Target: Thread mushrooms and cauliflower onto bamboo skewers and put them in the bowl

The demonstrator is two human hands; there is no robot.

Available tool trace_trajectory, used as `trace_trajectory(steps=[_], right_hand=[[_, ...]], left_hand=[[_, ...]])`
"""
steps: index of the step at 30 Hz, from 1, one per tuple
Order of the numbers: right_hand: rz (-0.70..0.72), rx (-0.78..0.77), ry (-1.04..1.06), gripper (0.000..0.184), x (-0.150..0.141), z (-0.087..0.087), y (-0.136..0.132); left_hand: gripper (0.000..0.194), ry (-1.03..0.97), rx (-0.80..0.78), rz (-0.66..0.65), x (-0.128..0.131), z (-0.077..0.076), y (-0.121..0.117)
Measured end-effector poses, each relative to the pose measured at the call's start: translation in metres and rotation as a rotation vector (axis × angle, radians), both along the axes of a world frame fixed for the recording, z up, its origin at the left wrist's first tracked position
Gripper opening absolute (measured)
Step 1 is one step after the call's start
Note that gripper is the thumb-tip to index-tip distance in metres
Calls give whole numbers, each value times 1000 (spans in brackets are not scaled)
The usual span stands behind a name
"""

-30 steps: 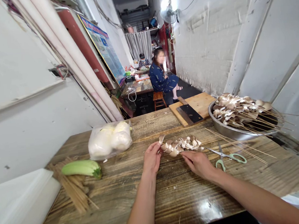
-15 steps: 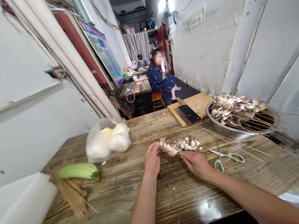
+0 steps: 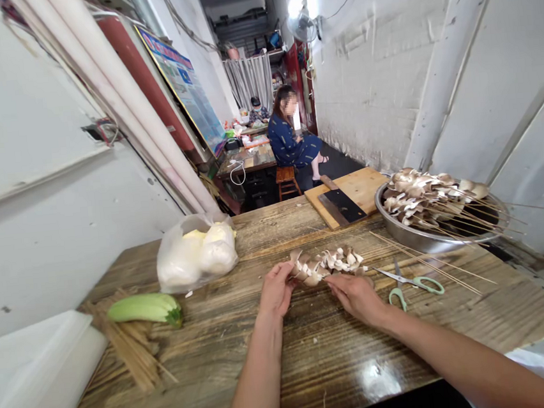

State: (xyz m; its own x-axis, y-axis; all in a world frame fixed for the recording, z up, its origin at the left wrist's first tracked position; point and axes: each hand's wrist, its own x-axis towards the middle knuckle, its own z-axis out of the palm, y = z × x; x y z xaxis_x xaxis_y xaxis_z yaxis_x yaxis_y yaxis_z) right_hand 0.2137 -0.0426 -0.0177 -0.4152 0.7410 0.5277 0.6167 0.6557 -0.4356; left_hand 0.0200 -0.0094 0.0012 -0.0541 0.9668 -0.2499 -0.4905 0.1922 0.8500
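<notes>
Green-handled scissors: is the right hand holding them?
No, the green-handled scissors lie open on the wooden table, apart from the right hand.

Harsh white light flares from a lamp (image 3: 295, 6) beside the wall fan (image 3: 303, 29), and a hazy glare patch whitens the near part of the wooden table (image 3: 210, 357). Shadow pools beneath the far table (image 3: 260, 159). The left hand (image 3: 277, 287), right hand (image 3: 358, 295) and mushrooms (image 3: 311, 269) look fairly sharp; the poster (image 3: 182, 87) lettering is too soft to read. Wide-angle distortion stretches the edges.
</notes>
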Motion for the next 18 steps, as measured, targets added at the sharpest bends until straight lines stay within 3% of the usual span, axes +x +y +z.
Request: trace_trajectory(steps=[7, 10, 14, 18], right_hand=[[2, 7, -5, 25, 0, 1, 0], [-24, 46, 24, 26, 3, 4, 3], [-117, 120, 115, 26, 13, 9, 13], [-186, 144, 180, 25, 20, 8, 20]], left_hand=[[25, 20, -27, -51, -1, 1, -1], [38, 121, 37, 7, -4, 1, 2], [37, 604, 206, 292, -14, -10, 6], [31, 1174, 282, 256, -24, -25, 7]])
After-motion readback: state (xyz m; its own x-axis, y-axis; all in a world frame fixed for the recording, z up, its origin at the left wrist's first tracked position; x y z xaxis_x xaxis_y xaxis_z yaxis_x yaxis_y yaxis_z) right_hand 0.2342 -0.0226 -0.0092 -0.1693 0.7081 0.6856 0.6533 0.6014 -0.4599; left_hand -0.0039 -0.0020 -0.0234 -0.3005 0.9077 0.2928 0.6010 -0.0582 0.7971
